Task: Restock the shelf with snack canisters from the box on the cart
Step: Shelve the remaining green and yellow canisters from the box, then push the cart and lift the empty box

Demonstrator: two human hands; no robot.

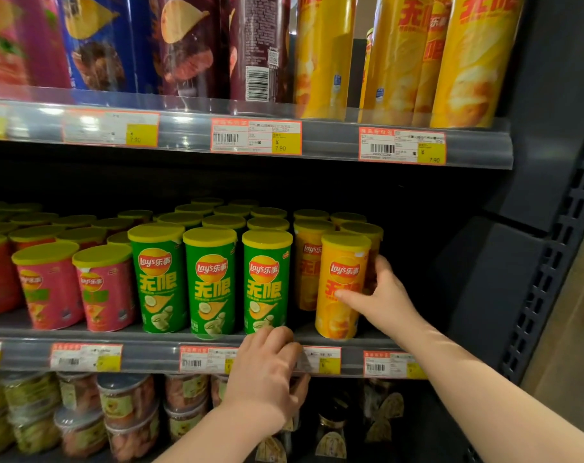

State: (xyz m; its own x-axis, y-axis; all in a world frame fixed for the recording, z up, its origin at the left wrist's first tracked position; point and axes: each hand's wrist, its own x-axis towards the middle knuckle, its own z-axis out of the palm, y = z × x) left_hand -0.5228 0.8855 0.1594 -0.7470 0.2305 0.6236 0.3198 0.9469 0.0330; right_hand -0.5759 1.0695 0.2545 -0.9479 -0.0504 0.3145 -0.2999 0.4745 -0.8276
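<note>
A short yellow snack canister (342,282) stands upright at the front of the middle shelf (150,354), right of three green canisters (210,282). My right hand (382,295) grips the yellow canister from its right side, thumb across the label. My left hand (267,372) holds the front rail of the middle shelf, fingers curled over its edge below the green canisters. More yellow canisters (309,259) stand behind. The box and the cart are out of view.
Pink canisters (80,289) fill the shelf's left part. Tall canisters (401,58) line the upper shelf. Round tubs (127,409) sit on the lower shelf. A dark gap lies right of the yellow canisters, bounded by the shelf's slotted upright (548,279).
</note>
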